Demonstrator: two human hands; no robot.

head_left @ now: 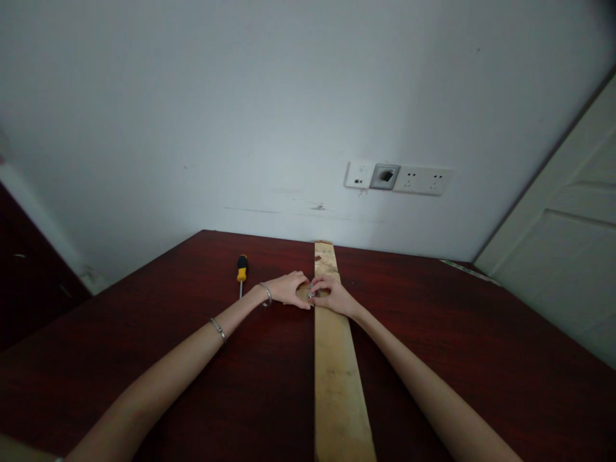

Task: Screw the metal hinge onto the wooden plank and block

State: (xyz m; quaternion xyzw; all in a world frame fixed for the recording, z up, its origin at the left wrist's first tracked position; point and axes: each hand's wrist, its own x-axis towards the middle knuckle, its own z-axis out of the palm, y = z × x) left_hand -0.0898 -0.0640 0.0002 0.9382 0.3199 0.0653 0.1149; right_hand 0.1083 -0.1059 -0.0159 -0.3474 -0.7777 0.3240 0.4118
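A long pale wooden board lies on the dark red table, running from the near edge toward the wall. Against its left side is a small tan wooden piece, partly covered by fingers. My left hand curls its thumb and fingers around this piece. My right hand rests over the board, thumb and fingertips pinched on a small shiny metal piece where the two woods meet. Its exact kind is too small to make out. A screwdriver with a black and yellow handle lies left of my left hand, its tip behind my forearm.
The red table reaches back to a white wall. Sockets and a switch panel sit on the wall right of the board's far end. A white panelled door stands on the right. A thin strip lies at the table's back right.
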